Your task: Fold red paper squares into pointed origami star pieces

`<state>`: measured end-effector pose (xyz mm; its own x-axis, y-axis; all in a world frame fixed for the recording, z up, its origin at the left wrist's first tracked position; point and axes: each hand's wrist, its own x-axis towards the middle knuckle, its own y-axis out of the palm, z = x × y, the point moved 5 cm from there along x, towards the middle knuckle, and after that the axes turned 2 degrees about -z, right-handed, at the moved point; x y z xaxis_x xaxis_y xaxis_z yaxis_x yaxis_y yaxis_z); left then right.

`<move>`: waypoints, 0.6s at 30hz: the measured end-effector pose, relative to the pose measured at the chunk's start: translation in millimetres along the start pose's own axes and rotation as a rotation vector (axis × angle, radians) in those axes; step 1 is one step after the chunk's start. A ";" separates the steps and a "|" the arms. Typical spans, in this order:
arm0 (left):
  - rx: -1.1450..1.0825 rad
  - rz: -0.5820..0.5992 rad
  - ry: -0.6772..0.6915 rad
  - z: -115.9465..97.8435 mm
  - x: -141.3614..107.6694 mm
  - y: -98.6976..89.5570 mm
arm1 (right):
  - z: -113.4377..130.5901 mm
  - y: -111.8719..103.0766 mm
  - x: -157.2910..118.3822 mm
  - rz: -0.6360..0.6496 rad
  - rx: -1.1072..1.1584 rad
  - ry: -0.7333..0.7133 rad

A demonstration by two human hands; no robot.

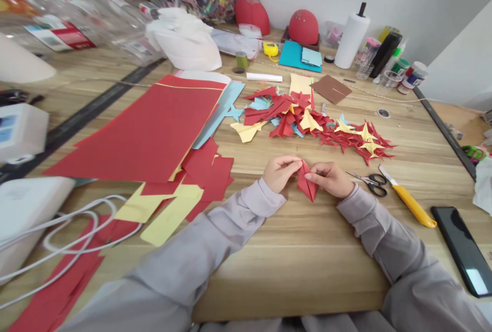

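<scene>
Between my hands is a small folded piece of red paper (pixel 308 188), kite-shaped, with a crease down its middle and one point toward me. My left hand (pixel 280 172) pinches its upper left edge between thumb and fingers. On the other side my right hand (pixel 331 178) grips its right edge, the thumb lying on the paper's face. Beyond my hands lies a heap of folded red paper pieces (pixel 282 109), mixed with yellow and blue ones. Star-like folded shapes (pixel 369 140) form its right end.
Black-handled scissors (pixel 372 183), a yellow utility knife (pixel 413 206) and a phone (pixel 463 250) lie to the right. Large red sheets (pixel 154 129) and yellow paper scraps (pixel 172 214) cover the left, near a white cable (pixel 92 219). Bottles and tubes (pixel 413 77) stand at the back right.
</scene>
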<state>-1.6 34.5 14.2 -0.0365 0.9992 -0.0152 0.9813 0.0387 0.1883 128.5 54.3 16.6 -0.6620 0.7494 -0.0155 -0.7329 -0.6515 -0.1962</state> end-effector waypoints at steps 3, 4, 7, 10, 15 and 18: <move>0.012 0.015 0.006 0.1 0.1 0.6 | -1.7 -0.3 1.1 -0.014 0.007 0.009; 0.016 0.016 0.004 0.1 0.2 0.5 | -2.2 -0.4 1.2 -0.018 0.011 0.012; 0.037 0.016 0.014 -0.7 0.3 0.0 | -2.3 -0.6 0.7 -0.030 0.016 0.015; 0.053 -0.002 0.048 -2.1 0.7 -1.0 | -1.2 -0.5 -0.5 -0.035 0.009 0.017; 0.008 -0.023 0.040 1.0 0.9 -0.7 | -2.0 -2.0 -1.1 -0.064 -0.037 0.056; -0.014 -0.032 0.049 1.5 0.5 -0.4 | -1.7 -1.6 -0.8 -0.053 -0.057 0.047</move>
<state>-1.7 35.0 12.6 -0.0770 0.9967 0.0267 0.9768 0.0700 0.2023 130.5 55.0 15.2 -0.6138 0.7879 -0.0491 -0.7555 -0.6043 -0.2530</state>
